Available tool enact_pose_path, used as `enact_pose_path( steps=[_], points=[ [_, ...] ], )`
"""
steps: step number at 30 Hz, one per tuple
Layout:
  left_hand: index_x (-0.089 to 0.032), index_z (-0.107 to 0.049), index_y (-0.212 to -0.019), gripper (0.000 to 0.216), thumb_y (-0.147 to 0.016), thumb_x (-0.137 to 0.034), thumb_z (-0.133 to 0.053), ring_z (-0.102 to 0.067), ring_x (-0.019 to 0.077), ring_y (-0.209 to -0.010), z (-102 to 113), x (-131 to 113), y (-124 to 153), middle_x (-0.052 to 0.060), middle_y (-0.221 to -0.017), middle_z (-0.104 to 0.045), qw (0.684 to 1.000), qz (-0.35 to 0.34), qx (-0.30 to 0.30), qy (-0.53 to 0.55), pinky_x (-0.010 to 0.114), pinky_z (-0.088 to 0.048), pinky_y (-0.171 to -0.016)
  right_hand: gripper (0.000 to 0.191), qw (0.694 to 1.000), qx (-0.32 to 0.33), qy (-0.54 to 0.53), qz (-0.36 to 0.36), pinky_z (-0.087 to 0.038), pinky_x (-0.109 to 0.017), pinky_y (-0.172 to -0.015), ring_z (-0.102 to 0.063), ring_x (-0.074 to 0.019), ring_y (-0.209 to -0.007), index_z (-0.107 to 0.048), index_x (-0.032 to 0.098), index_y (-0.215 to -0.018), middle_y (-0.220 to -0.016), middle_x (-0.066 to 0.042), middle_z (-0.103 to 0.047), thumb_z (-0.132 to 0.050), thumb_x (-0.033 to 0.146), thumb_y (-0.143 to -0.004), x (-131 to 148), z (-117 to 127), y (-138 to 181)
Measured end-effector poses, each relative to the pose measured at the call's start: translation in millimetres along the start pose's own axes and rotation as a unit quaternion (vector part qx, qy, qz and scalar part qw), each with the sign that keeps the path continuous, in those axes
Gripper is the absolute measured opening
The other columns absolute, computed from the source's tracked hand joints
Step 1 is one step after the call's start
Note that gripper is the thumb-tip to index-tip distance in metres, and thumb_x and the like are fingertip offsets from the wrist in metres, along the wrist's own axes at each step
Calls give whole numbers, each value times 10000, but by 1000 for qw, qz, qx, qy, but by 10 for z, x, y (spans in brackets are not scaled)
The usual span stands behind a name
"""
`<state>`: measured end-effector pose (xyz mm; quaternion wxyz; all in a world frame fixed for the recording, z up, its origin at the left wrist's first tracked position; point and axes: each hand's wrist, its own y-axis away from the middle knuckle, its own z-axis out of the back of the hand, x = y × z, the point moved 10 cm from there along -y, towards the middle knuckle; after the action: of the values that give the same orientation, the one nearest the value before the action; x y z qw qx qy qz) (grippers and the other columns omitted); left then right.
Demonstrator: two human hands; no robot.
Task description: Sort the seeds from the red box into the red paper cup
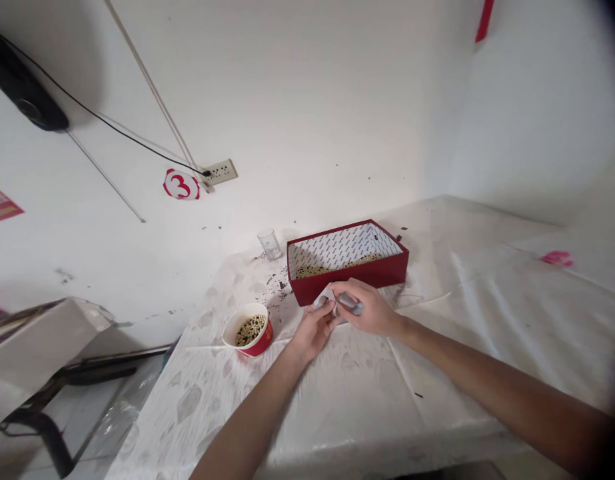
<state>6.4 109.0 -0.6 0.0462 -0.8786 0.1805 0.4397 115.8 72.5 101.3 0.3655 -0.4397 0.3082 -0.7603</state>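
In front of the red box, both hands meet over a small, thin, whitish sheet, paper or plastic. My left hand pinches its lower left side. My right hand is closed on its right part, with a greyish bit showing under the fingers. The fingers hide most of the sheet. Dark and pale grains or beads lie in the box, which has a patterned white lining. A red and white paper bowl, left of my left hand, holds similar mixed grains.
A clear glass stands behind the bowl, near the wall. Dark bits are scattered between bowl and box. A wrinkled, pale plastic cover spreads over the table. Something pink lies at the right. A socket strip is on the wall.
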Motion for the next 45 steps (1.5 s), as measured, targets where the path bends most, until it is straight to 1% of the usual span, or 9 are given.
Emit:
enact_pose_path(
  steps=[5, 14, 21, 25, 29, 33, 36, 40, 45],
  points=[
    [-143, -728, -1006, 223, -802, -229, -761, -656, 160, -883, -37, -51, 8, 74, -981, -730, 999, -15, 12, -28, 343, -533, -904, 358, 1000, -5, 13, -5, -530, -346, -772, -610, -186, -821, -580, 278, -1208, -943, -29, -673, -595, 158, -872, 15, 34, -24],
    [-135, -734, -957, 241, -772, -277, -795, -654, 156, -866, -78, -96, 21, 73, -954, -731, 998, -46, 6, -30, 344, -528, -898, 128, 998, 5, 52, -44, -516, -307, -768, -628, -178, -908, -620, 246, -963, -1023, -38, -625, -616, 176, -856, -30, 34, -38],
    [-118, -741, -938, 263, -765, -307, -799, -663, 173, -860, -112, -142, 49, 87, -921, -741, 996, -61, -3, -69, 371, -522, -909, 152, 994, 10, 100, -40, -516, -284, -703, -625, -160, -835, -654, 256, -996, -1013, -36, -613, -620, 202, -859, -50, 31, -27],
    [-112, -740, -941, 246, -787, -302, -774, -676, 190, -857, -116, -121, 37, 100, -918, -745, 995, -58, 8, -83, 380, -527, -903, 127, 992, 0, 122, -32, -494, -274, -666, -610, -157, -807, -654, 252, -950, -985, -32, -609, -638, 198, -836, -19, 60, -37],
    [-113, -727, -896, 136, -784, -188, -748, -689, 186, -860, -69, -52, -4, 90, -923, -744, 999, -23, 16, -32, 366, -537, -912, 98, 993, -5, 115, -29, -484, -274, -651, -602, -155, -795, -640, 245, -901, -972, -30, -602, -630, 186, -823, 5, 108, -56],
    [-147, -712, -1037, 268, -773, -103, -736, -707, 184, -952, -51, -49, -13, 76, -1071, -742, 1000, -1, 23, 2, 330, -541, -937, 94, 995, -28, 92, -24, -509, -297, -723, -598, -171, -841, -641, 237, -916, -963, -42, -585, -614, 192, -838, 40, 192, -76],
    [-154, -705, -1069, 273, -800, -157, -750, -715, 158, -915, -54, -60, -6, 72, -1085, -739, 999, 3, 27, -23, 275, -560, -883, 83, 996, -26, 83, -11, -511, -307, -726, -586, -171, -831, -647, 235, -916, -943, -45, -572, -604, 200, -854, 72, 184, -83],
    [-156, -716, -1009, 254, -788, -262, -784, -714, 153, -849, 31, -19, -6, 63, -1039, -737, 999, 25, -14, -30, 259, -587, -794, 94, 996, -22, 82, -1, -514, -314, -727, -582, -172, -828, -664, 238, -914, -949, -50, -571, -604, 194, -857, 78, 157, -85],
    [-151, -720, -973, 254, -761, -261, -807, -689, 151, -847, 19, -15, 7, 54, -999, -717, 998, 26, -13, -52, 274, -595, -756, 122, 995, -18, 99, 2, -504, -318, -719, -582, -172, -820, -670, 242, -908, -954, -44, -579, -624, 170, -821, 43, 131, -80]
  ],
)
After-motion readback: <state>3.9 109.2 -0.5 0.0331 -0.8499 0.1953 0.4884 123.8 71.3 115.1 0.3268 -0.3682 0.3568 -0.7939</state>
